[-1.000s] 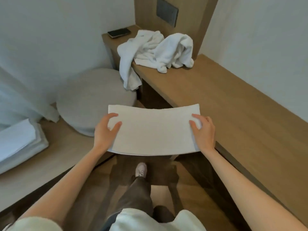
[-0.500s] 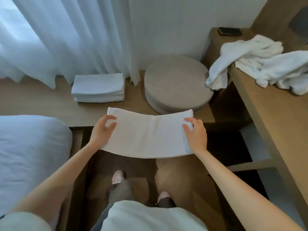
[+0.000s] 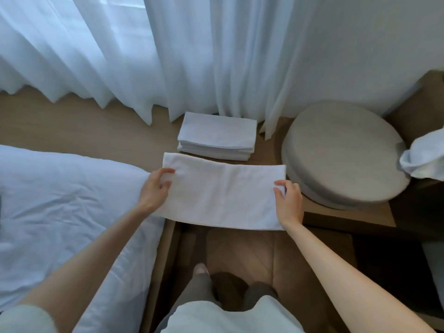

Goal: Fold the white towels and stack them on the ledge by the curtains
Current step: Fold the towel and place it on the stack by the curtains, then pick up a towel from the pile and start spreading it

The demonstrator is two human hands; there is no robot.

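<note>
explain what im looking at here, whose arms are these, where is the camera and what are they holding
There is no machine here. A person wears a wide-angle camera on the head, so the picture looks forward and down over their own arms, legs and feet.

The left hand and the right hand each grip one end of a folded white towel, holding it flat in the air just in front of a wooden ledge.

On that ledge, at the foot of the sheer curtains, sits a neat stack of folded towels. To its right is a round grey cushion. A bed with white bedding fills the left side, and part of an unfolded towel shows at the right edge.

The held towel looks ready to go on the stack.
</note>
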